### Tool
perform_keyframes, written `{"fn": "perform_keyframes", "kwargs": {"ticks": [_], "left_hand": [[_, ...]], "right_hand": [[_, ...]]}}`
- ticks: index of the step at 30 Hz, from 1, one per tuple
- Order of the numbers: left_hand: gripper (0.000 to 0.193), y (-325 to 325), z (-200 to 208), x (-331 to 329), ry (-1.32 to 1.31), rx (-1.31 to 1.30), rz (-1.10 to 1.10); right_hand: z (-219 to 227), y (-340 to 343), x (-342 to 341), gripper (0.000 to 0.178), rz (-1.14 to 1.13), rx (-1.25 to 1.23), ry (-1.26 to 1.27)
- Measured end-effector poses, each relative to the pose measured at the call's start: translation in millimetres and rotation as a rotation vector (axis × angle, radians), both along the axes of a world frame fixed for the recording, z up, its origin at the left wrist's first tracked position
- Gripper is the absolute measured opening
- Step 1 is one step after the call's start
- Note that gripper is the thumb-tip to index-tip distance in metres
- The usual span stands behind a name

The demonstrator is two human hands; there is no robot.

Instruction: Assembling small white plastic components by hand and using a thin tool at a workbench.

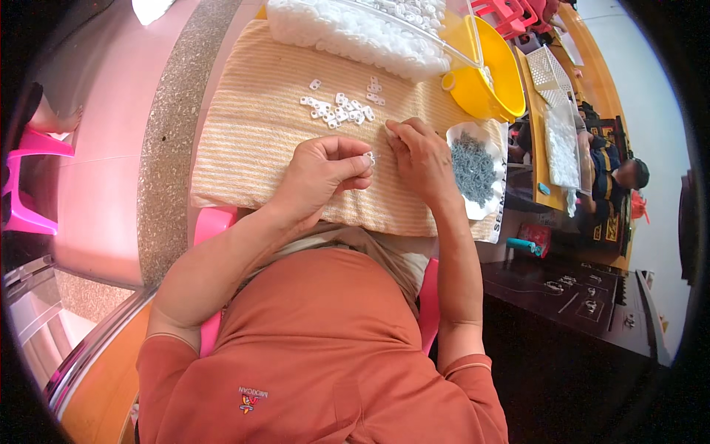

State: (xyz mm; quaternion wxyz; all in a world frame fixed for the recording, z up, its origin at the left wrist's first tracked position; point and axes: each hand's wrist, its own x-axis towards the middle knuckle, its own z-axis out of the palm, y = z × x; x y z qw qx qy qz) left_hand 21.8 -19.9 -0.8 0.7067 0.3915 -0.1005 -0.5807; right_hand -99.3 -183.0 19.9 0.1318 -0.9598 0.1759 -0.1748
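Note:
Between thumb and forefinger, my left hand (325, 169) pinches a small white plastic piece (370, 157) above the striped cloth. Just to its right, my right hand (423, 157) has its thumb and fingertips drawn together near the cloth; whatever they hold is too small to make out. Beyond both hands lies a loose group of small white plastic pieces with holes (342, 111). Close by my right wrist, a pile of small dark grey parts (473, 169) rests on a white sheet (481, 211).
A clear bin (362, 37) full of white pieces stands at the far edge of the striped cloth (244, 126). Right of it is a yellow bucket (484, 89). Another person (617, 177) sits at a wooden table at right, beside a tray of white pieces (562, 148). Pink stools stand around.

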Motion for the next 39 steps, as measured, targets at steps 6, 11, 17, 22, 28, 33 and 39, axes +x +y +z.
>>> {"fn": "perform_keyframes", "kwargs": {"ticks": [6,11,17,22,28,33,39], "left_hand": [[0.016,-0.5,-1.2,0.1,0.006,-0.006,0.001],[0.016,-1.1,-0.8,-0.4,0.004,-0.001,0.003],[0.016,-0.9,0.3,-0.5,0.005,0.008,0.014],[0.016,-1.4,0.0,-0.1,0.006,0.024,0.022],[0.016,-0.9,0.7,0.5,0.018,0.037,0.031],[0.016,-2.2,1.0,0.9,0.027,0.048,0.036],[0.014,-1.9,6.3,1.7,0.061,0.045,0.025]], "right_hand": [[-2.1,-2.2,-1.3,0.017,0.009,0.012,0.018],[-0.6,-0.6,0.2,0.014,-0.01,0.046,-0.011],[6.3,-3.0,1.6,0.014,0.002,0.058,0.123],[6.7,-3.9,-0.5,0.018,-0.004,0.131,0.147],[1.5,4.4,-11.1,0.027,-0.016,0.58,0.005],[-5.9,7.1,-15.6,0.028,-0.021,0.94,-0.03],[-8.0,10.8,-15.1,0.029,-0.002,1.175,-0.093]]}}
